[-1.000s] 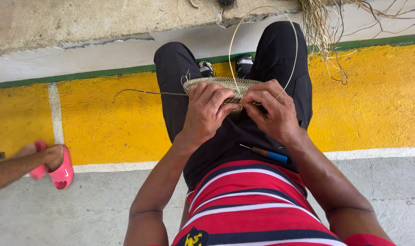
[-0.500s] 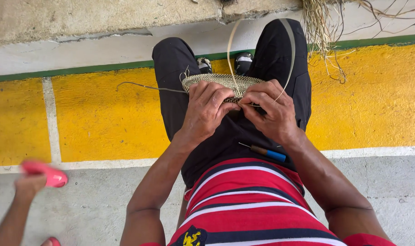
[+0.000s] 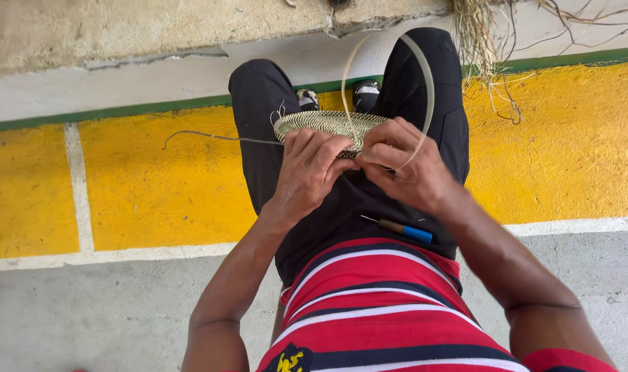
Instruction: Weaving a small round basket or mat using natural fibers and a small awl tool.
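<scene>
A flat, round woven straw disc (image 3: 328, 122) rests on my lap between my knees, seen edge-on. My left hand (image 3: 310, 169) grips its near edge with curled fingers. My right hand (image 3: 403, 165) pinches the edge beside it and holds a pale fibre strip (image 3: 424, 76) that arcs up in a loop over my right knee. A thin dark strand (image 3: 210, 136) trails from the disc to the left. A small tool with a blue handle and a metal tip (image 3: 400, 229) lies on my lap, just below my right hand.
I sit in black trousers and a red striped shirt above a yellow painted floor band (image 3: 155, 186) with white lines and a green stripe. A bundle of dry straw (image 3: 483, 41) hangs at the upper right. A concrete ledge (image 3: 121, 34) runs along the top.
Another person's foot in a pink sandal at the lower left has moved out of view. The fibre loop has narrowed and shifted over my right knee. My hands stay on the disc.
</scene>
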